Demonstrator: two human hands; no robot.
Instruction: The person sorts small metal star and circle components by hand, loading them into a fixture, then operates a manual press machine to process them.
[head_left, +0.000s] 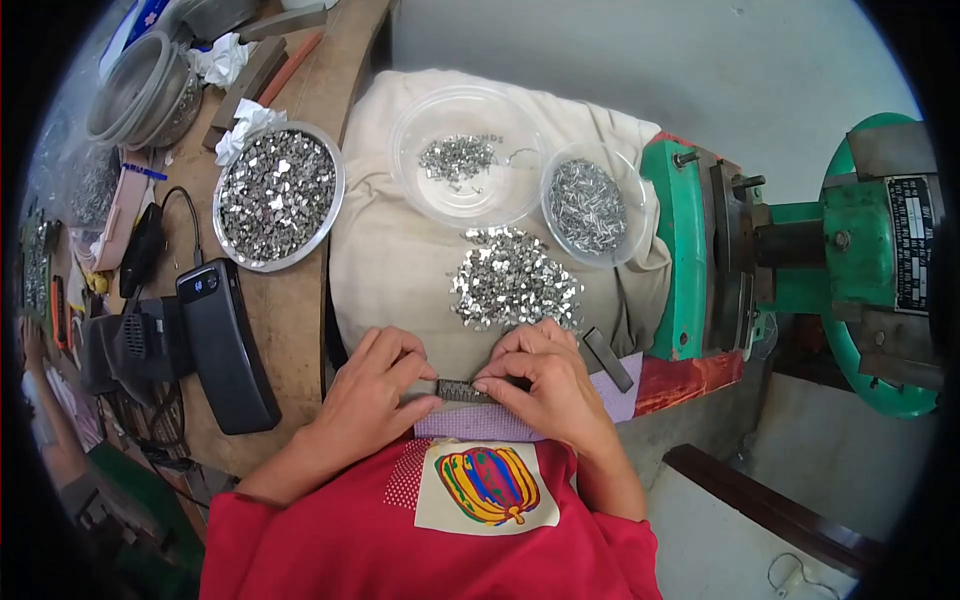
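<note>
A small dark slotted metal block lies near the cloth's front edge, between my two hands. My left hand is closed, its thumb and forefinger pinching the block's left end. At the block's right end, the thumb and fingertips of my right hand press together; anything in them is too small to make out. Just beyond my right hand spreads a loose pile of shiny metal bits. Beside that hand, a dark flat metal bar rests on the purple cloth.
Farther back stand a clear tub of small metal parts and a bowl of pins. A bowl of metal flakes and a black power bank sit on the wooden table at left. A green machine stands at right.
</note>
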